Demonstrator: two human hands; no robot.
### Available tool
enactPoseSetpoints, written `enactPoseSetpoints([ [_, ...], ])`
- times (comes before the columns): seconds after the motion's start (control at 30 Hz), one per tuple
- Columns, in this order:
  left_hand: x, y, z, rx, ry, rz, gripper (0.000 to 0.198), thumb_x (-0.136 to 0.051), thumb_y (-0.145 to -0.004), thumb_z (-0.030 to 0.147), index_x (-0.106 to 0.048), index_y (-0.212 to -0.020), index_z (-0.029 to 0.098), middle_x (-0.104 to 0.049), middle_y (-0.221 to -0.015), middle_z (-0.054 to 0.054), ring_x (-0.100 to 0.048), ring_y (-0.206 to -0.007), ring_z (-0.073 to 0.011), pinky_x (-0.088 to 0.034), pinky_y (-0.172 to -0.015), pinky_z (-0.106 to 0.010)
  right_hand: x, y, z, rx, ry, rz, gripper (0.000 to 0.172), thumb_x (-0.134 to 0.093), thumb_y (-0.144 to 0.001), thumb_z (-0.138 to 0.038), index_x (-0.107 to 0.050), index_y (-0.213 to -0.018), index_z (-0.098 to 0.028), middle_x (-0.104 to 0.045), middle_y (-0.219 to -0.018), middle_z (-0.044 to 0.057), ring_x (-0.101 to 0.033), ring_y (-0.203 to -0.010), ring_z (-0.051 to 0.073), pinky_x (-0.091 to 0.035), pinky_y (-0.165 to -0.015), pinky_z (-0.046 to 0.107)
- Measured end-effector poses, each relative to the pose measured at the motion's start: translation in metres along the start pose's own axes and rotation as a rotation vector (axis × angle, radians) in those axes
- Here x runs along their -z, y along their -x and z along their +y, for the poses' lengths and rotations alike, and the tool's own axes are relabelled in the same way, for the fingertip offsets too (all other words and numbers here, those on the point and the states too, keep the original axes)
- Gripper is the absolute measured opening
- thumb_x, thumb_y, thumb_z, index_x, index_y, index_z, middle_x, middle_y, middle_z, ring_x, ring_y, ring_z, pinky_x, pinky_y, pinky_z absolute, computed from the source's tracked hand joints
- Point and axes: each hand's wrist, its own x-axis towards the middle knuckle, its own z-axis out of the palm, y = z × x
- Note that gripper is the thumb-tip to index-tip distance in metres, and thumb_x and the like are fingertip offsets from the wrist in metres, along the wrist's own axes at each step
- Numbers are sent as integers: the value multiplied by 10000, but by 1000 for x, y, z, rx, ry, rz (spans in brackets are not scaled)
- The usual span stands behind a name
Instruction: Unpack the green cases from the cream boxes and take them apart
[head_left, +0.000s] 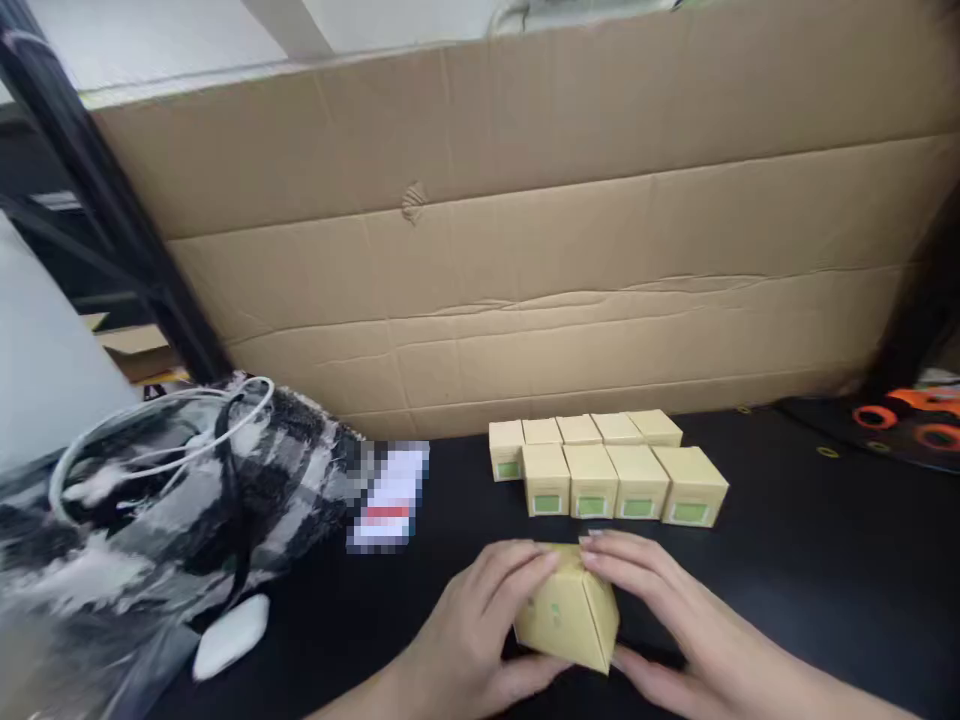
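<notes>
Between my two hands, just above the black table, is a small yellow cardboard box (564,612), tilted with one corner pointing down toward me. My left hand (491,620) grips its left side, fingers on top and thumb underneath. On the other side my right hand (667,610) holds it the same way, fingertips at the upper edge and thumb low. Small green marks show on the face nearest me. Beyond my hands stand several matching boxes (590,480) in two rows, with green labels on their visible fronts.
A tall cardboard sheet (525,250) closes off the back of the black table (787,560). At left lie a grey-and-white checked cloth (300,470), a white cable (67,460), a white rounded object (232,637) and a blurred-out paper (390,497). Orange-handled scissors (874,417) sit far right.
</notes>
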Motion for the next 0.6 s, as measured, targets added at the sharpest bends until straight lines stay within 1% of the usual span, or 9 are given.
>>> enactPoseSetpoints([
  [0.07,1,-1,1,-28,13,-4,587,-628,-786,202,-380,-1307,95,-577,-1159,-151,-548,-1096,-229,-529,-909,-338,1,3,1,0,-14,-2,578,-554,-824,-142,-316,-1346,-209,-512,-1300,94,-479,-1239,153,-435,-1015,256],
  [0.17,2,0,2,-47,-6,-23,577,-589,-771,138,-387,-1310,93,-575,-1156,-149,-543,-1107,-237,-532,-906,-346,2,6,3,9,-11,3,553,-575,-825,-157,-341,-1323,-216,-548,-1257,88,-517,-1199,156,-467,-985,252],
  [0.33,3,1,4,-65,-118,-38,501,-558,-837,192,-404,-1301,85,-562,-1169,-191,-576,-1086,-269,-576,-822,-347,2,7,7,53,60,18,485,-591,-846,-210,-384,-1284,-214,-606,-1194,78,-549,-1167,175,-468,-1001,319],
  [0.47,4,-1,4,-86,-108,-43,479,-553,-860,210,-405,-1290,62,-607,-1101,-175,-589,-1084,-271,-566,-867,-356,-1,8,10,67,97,37,468,-594,-854,-235,-394,-1275,-196,-619,-1187,87,-561,-1155,181,-471,-999,335],
  [0.6,5,-3,4,-91,-115,-34,476,-565,-863,231,-413,-1282,62,-627,-1078,-168,-606,-1070,-265,-560,-892,-362,-1,9,9,66,96,41,463,-595,-855,-238,-403,-1273,-195,-620,-1189,87,-564,-1153,182,-468,-1004,337],
])
